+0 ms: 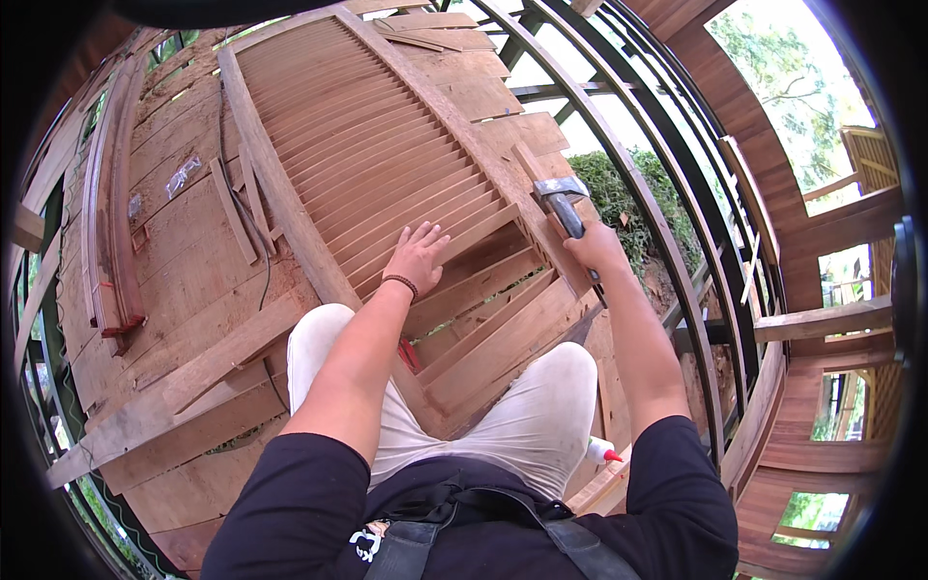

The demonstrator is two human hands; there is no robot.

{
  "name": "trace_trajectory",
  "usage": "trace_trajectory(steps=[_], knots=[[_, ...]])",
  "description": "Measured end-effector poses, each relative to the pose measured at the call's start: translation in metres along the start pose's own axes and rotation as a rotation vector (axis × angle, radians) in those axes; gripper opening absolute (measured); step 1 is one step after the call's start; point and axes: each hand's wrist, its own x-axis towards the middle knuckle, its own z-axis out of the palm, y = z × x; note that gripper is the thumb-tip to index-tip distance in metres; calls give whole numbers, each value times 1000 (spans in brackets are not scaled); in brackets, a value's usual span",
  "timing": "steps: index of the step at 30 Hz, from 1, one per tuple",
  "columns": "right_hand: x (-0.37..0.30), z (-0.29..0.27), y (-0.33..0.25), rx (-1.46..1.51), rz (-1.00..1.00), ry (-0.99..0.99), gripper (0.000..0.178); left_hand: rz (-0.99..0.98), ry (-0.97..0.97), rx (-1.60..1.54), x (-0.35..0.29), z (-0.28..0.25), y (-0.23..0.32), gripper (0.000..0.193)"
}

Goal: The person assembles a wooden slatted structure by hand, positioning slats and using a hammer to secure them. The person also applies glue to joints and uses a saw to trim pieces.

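Note:
A large wooden louvre frame lies in front of me, with many thin slats set across it. My left hand rests with fingers spread on the slat nearest me, by the open part of the frame. At the frame's right side rail, my right hand is closed round the dark handle of a hammer-like tool. Its flat silver head points away from me, over a short wood piece beside the rail. Whether it is a hammer or a hatchet, I cannot tell.
Long dark-red boards and loose strips lie on the plank platform at left. A dark cable runs beside the frame. By my right knee is a white bottle with a red cap. Metal rails edge the right side.

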Motion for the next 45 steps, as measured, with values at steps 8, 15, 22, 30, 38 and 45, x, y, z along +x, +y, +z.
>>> trace_trajectory(steps=[8, 15, 22, 30, 38, 45], knots=[[-5, 3, -7, -47, 38, -19, 43, 9, 0, -1, 1, 2, -2, 68], [-35, 23, 16, 117, -50, 92, 52, 13, -12, 43, -1, -8, 3, 66], [-178, 75, 94, 517, 342, 440, 49, -53, 78, -40, 21, 1, 21, 61], [-298, 263, 184, 629, 837, 253, 42, -283, 217, 71, 113, 27, 31, 61], [-331, 449, 204, 545, 838, 192, 45, -247, 150, 309, 118, 42, 36, 62], [-286, 454, 186, 482, 804, 62, 44, -253, 151, 353, 118, 42, 38, 66]])
